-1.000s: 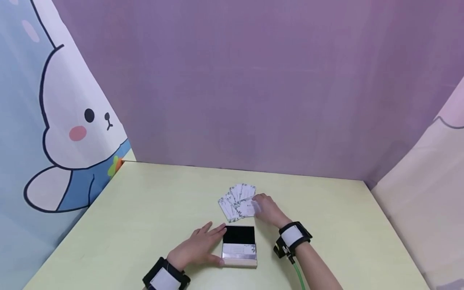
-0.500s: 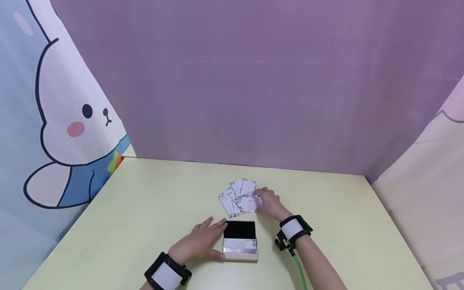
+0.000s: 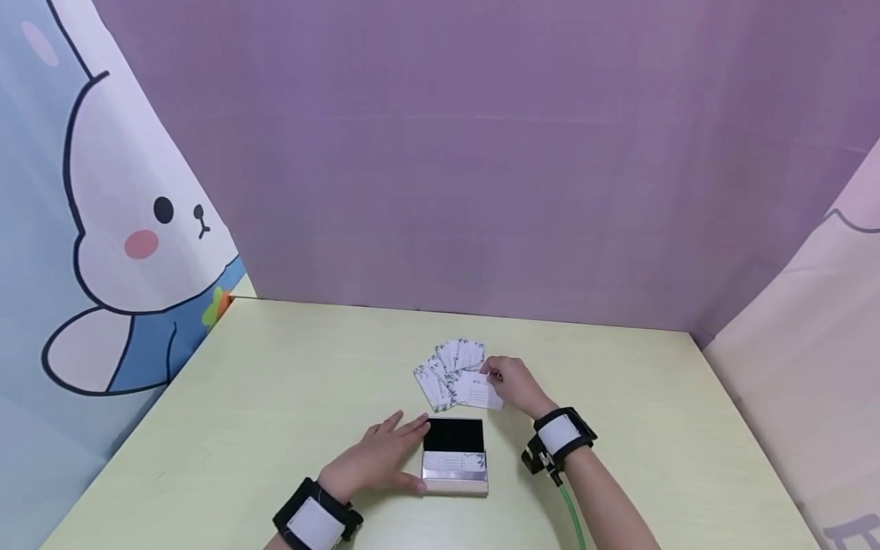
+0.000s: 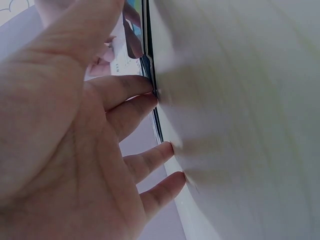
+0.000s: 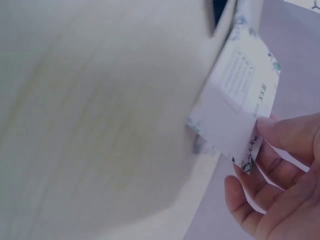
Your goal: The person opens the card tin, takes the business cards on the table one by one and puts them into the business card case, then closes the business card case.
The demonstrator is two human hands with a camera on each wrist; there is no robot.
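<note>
My right hand [image 3: 517, 384] is pinching one card [image 3: 479, 390], lifted just off the fan of cards [image 3: 447, 370]. My left hand [image 3: 380, 457] is resting flat against the open box [image 3: 454, 456], which is already holding some cards; most remain outside.

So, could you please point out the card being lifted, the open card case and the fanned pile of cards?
Lifted card [image 3: 481, 392], head view, its printed face.
Card case [image 3: 454, 437], head view, its black interior.
Fanned cards [image 3: 447, 367], head view, the fan's middle.
</note>
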